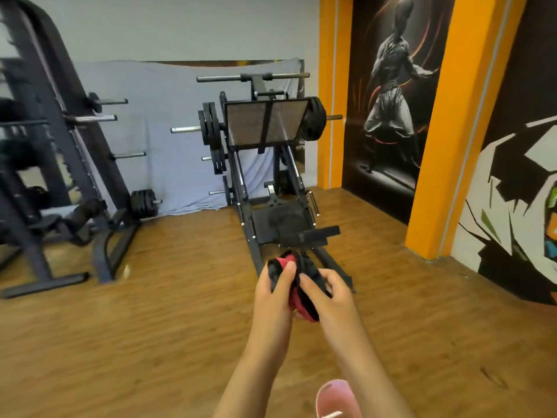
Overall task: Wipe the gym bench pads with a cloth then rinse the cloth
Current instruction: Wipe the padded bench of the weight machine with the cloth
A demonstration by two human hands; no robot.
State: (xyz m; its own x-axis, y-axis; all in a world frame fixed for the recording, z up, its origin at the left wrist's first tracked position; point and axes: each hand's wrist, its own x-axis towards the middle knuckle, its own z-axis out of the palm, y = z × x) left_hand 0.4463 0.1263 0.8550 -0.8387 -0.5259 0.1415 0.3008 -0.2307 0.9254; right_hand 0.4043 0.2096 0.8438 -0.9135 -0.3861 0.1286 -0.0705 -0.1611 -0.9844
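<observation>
A bunched red and black cloth [297, 300] is held between both hands in front of me, above the wooden floor. My left hand [275, 292] grips its left side with the thumb over the top. My right hand [327, 295] grips its right side, fingers curled round the fabric. Straight ahead stands a black leg press machine; its seat pad [278, 221] lies low near the floor, just beyond the cloth. At the far left, a second black padded bench [45, 221] sits low inside another machine frame.
The leg press footplate [265, 123] with weight plates [211, 123] rises ahead. A black rack frame [90, 176] with plate pegs stands at left. An orange pillar [437, 176] and mural wall close off the right. My pink shoe [337, 398] shows at the bottom. Wooden floor [150, 327] lies between.
</observation>
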